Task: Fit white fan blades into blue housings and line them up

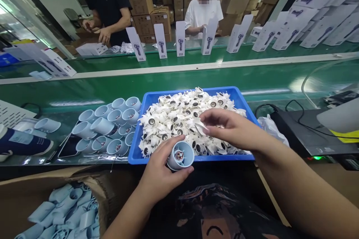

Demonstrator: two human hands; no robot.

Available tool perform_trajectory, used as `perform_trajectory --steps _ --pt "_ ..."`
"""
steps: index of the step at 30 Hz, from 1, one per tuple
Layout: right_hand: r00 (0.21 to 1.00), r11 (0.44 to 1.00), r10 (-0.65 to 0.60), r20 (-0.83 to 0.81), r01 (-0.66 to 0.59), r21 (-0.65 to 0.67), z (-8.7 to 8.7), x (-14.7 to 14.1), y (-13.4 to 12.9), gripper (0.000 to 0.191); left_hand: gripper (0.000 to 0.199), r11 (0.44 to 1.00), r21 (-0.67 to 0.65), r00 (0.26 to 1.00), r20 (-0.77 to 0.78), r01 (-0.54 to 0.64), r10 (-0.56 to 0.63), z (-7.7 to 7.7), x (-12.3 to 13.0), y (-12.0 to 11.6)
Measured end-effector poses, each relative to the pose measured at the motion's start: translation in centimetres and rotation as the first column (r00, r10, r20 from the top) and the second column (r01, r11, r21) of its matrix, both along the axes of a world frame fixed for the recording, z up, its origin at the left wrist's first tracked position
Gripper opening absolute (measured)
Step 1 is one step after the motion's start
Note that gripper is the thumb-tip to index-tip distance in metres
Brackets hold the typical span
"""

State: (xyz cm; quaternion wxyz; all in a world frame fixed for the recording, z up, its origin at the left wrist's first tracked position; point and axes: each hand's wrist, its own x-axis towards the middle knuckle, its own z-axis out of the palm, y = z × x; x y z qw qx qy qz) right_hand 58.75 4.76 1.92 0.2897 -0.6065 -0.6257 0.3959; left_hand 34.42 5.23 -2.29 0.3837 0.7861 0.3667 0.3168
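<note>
The person's left hand [162, 166] is wrapped around a light blue housing [182, 158] just in front of the tray, its mouth turned up toward the head camera and a coppery core showing inside; the fingers curl behind it, the thumb along the near side. The right hand [224, 125] reaches in from the right above the heap, forearm slanting, thumb and fingers bent toward each other beside a white fan wheel [197, 127]; whether they grip it cannot be told. Beneath lies the blue tray [224, 158], piled with similar wheels, which hide most of its floor. To its left, more blue housings [103, 126] crowd the glossy worktop, and a cardboard box [108, 198], cut off by the lower left corner, holds others in a jumble. A dark tumbler [26, 142] is cropped at the left edge; to the right sits a black device [305, 136] with a green light. Behind the tray runs a green surface [112, 82], with white cartons [181, 39] standing beyond its pale rail. Farther back are a person in a dark shirt [109, 11], another in white [200, 15], and stacked brown boxes [140, 2], partly blocked from view
</note>
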Motion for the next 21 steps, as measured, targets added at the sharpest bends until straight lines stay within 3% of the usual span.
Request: perform_trajectory --steps 2,4,6,9,12,14,17,21 --pt "0.94 0.994 0.092 -0.327 -0.107 -0.028 -0.8 -0.8 -1.4 0.051 0.057 0.997 0.073 1.0 -0.021 -0.02 0.021 -0.1 0.1 -0.2" --pt "0.826 0.983 0.112 -0.553 -0.175 -0.061 -1.9 -1.6 -2.2 0.063 0.058 0.988 0.147 0.998 -0.029 -0.044 0.049 -0.3 0.2 -0.4" --pt "0.732 0.975 0.095 -0.675 -0.207 -0.087 -2.9 -2.1 -2.4 0.062 0.058 0.977 0.209 0.998 -0.04 -0.049 0.058 -0.4 0.3 -0.6" --pt "0.668 0.971 0.073 -0.741 -0.218 -0.101 -3.4 -2.4 -2.4 0.056 0.059 0.96 0.276 0.996 -0.067 -0.035 0.056 -0.4 0.3 -0.7" --pt "0.685 0.972 0.094 -0.722 -0.22 -0.082 -2.9 -2.2 -2.6 0.05 0.06 0.944 0.328 0.994 -0.1 -0.015 0.05 -0.1 0.4 -0.7" --pt "0.75 0.978 0.129 -0.649 -0.205 -0.042 -2.3 -2.2 -2.9 0.041 0.059 0.932 0.363 0.991 -0.124 -0.006 0.054 0.1 0.5 -0.7" --pt "0.892 0.987 0.163 -0.421 -0.142 0.081 -1.2 -2.4 -3.5 0.018 0.052 0.892 0.452 0.984 -0.16 0.001 0.079 0.4 0.8 -0.9" --pt "0.984 0.956 0.126 -0.126 -0.087 0.28 -0.7 -3.6 -3.9 0.022 0.037 0.794 0.608 0.985 -0.15 0.021 0.088 0.2 1.5 -1.3"
